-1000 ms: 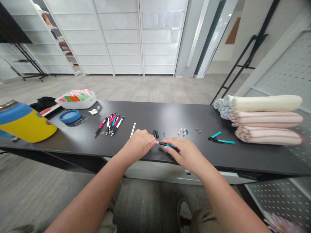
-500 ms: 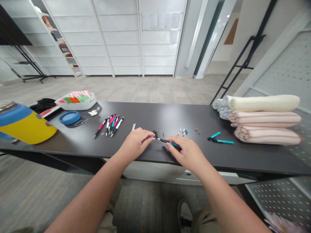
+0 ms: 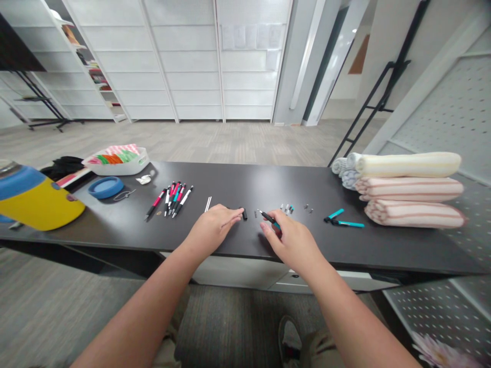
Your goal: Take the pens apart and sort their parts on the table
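My right hand (image 3: 288, 238) is closed round a teal and black pen (image 3: 268, 217) and holds it just above the black table (image 3: 238, 245), tip pointing left and away. My left hand (image 3: 215, 226) rests on the table with its fingers reaching toward a small black pen grip (image 3: 244, 214); I cannot make out whether the fingertips pinch anything. Two thin white refills (image 3: 207, 204) lie just beyond my left hand. Small pen parts (image 3: 287, 208) sit beyond my right hand.
A row of red, teal and black pens (image 3: 172, 197) lies left of centre. Teal pen pieces (image 3: 341, 220) lie to the right, near stacked rolled towels (image 3: 410, 189). At the left are a yellow and blue container (image 3: 34, 197), a blue ring (image 3: 105, 187) and a white tray (image 3: 117, 159).
My hands have drawn apart. The right hand lifted the pen and turned it away; the left hand slid toward the black grip pieces. The view shifted slightly.
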The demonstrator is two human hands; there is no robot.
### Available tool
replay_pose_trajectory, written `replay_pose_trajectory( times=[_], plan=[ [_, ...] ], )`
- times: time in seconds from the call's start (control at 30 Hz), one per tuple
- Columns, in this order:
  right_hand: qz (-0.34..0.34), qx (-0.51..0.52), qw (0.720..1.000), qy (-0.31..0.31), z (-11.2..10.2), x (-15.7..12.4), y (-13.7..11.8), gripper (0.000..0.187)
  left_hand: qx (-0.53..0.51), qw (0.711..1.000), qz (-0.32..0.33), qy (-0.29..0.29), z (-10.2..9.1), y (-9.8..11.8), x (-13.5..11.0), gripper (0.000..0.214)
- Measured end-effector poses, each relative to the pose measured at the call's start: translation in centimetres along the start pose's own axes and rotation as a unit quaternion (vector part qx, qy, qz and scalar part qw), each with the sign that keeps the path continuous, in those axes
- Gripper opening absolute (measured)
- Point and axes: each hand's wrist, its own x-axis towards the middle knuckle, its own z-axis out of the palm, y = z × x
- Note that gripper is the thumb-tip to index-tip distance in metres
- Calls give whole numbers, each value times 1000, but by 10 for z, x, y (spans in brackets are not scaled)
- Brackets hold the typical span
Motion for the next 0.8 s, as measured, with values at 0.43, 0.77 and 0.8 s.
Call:
replay_pose_trajectory(
  times=[0.43,0.77,0.8],
  plan=[
    [-20,169,985,9,1,6,-6,20,-77,994,-73,-11,7,39,12,13],
    [12,115,993,4,6,5,-20,22,70,995,-62,-41,23,48,12,21],
    [25,109,994,8,7,5,-22,23,78,995,-54,-33,24,49,11,21]
  ],
)
